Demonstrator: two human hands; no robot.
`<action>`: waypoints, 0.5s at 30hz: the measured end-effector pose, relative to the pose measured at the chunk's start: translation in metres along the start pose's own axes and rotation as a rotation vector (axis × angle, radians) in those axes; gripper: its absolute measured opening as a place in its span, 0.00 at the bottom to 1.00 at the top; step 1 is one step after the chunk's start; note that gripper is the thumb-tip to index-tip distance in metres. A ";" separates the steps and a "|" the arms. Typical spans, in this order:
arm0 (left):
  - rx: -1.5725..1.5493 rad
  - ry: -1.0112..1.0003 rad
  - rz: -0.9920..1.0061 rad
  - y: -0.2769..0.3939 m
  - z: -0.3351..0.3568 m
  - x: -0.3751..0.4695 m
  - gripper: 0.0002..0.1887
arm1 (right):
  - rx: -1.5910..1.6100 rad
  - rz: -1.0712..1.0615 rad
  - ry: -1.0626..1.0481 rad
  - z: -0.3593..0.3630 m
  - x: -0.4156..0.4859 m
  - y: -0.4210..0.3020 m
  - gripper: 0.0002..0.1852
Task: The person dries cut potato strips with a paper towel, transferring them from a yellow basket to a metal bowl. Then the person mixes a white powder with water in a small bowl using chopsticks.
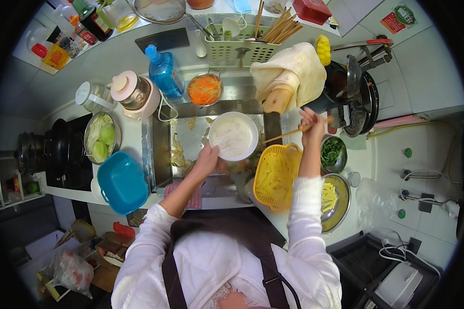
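My left hand [206, 159] grips the lower left rim of a white bowl [255, 136]. The bowl is held over a stainless steel sink [159, 170] and contains white powder [232, 134] that looks like flour. To the right, my right hand [312, 125] is closed around wooden chopsticks [282, 136], their tips pointing left, just short of the bowl's right side. Below them, a yellow plastic basket [258, 185] of pale yellow vegetable strips [276, 174] stands at the sink's right edge. Vegetable peelings [178, 152] lie in the sink.
Shredded carrot [205, 90] fills a bowl behind the sink, beside a blue pump bottle [166, 73]. On the left are a blue plastic basin [121, 183] and a metal bowl of green vegetables [104, 137]. Chopped greens [332, 152] and a steel bowl [342, 210] stand right.
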State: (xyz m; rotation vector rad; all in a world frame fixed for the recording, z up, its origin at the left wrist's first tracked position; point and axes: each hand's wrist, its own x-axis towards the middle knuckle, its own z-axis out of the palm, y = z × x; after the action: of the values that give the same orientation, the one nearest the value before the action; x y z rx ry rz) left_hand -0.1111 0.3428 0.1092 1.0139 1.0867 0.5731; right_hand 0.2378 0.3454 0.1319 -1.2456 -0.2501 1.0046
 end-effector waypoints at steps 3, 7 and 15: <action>0.112 0.013 0.006 0.004 -0.020 -0.030 0.14 | -0.043 -0.197 0.221 -0.009 -0.085 -0.002 0.25; 0.155 0.000 0.009 0.000 -0.047 -0.069 0.15 | 0.083 -0.292 0.128 0.002 -0.190 -0.004 0.19; 0.153 -0.063 0.160 -0.005 -0.090 -0.135 0.16 | -0.428 -0.347 -0.123 0.074 -0.328 0.017 0.10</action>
State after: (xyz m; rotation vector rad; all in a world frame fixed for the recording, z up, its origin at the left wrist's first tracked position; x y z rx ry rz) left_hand -0.2464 0.2668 0.1552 1.2528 1.0113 0.5893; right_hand -0.0070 0.1507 0.2570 -1.4614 -0.7825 0.7448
